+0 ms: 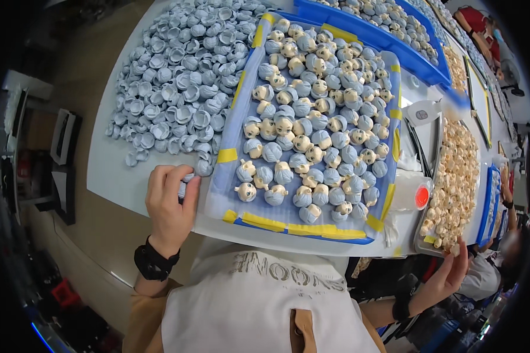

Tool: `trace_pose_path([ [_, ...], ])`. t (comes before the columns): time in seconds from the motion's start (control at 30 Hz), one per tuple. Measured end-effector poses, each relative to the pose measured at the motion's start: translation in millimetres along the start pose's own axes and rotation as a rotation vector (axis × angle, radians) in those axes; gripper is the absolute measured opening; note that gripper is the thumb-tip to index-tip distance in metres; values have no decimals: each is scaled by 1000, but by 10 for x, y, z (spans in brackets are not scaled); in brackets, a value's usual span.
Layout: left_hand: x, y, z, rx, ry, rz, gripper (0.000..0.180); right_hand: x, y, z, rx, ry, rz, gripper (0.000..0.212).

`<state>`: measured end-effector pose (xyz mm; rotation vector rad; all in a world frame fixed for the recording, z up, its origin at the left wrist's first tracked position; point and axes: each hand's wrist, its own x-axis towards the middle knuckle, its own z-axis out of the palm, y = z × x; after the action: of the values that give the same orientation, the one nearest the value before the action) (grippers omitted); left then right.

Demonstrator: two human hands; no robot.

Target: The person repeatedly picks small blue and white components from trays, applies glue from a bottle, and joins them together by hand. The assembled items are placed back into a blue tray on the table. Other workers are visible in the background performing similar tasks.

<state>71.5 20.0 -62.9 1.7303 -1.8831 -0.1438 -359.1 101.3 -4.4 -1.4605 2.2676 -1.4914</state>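
Observation:
My left hand (172, 206) is closed round a grey-blue doll hair shell (182, 189) at the front edge of a big heap of such hollow shells (182, 82). Far to the right, my right hand (444, 276) pinches a small cream doll head piece (455, 250) at the near corner of a metal tray (421, 238) full of similar cream pieces (453, 170). Between my hands lies a blue tray (300, 229), lined with translucent sheeting and edged with yellow tape. Many doll heads (284, 125) with grey-blue hair lie in it, turned every way.
Behind the lined tray stands a blue bin (418, 70) of more heads. A white bottle (424, 112), black tweezers-like tools (418, 147) and a clear container with a red disc (409, 191) sit between the trays. Other people (482, 35) are along the right side.

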Motion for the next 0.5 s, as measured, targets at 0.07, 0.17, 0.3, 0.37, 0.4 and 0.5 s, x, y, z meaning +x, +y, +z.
trace_pose_path([
  [0.07, -25, -31, -20, -36, 26, -42, 21, -41, -17, 38, 74, -18, 28, 35],
  [0.17, -21, -61, -17, -141, 137, -72, 9, -124, 38, 126, 292, 9, 11, 29],
  [0.3, -124, 34, -283, -1013, 254, -463, 16, -133, -127, 311, 626, -159, -23, 30],
  [0.37, 62, 322, -448, -1629, -76, -480, 24, -148, -187, 329, 727, -341, 22, 35],
  [0.4, 127, 426, -459, -1817, -249, -511, 31, -143, -218, 390, 813, -377, -14, 38],
  [0.5, 262, 677, -352, -1681, -584, -455, 46, -125, -318, 484, 882, -483, 36, 37],
])
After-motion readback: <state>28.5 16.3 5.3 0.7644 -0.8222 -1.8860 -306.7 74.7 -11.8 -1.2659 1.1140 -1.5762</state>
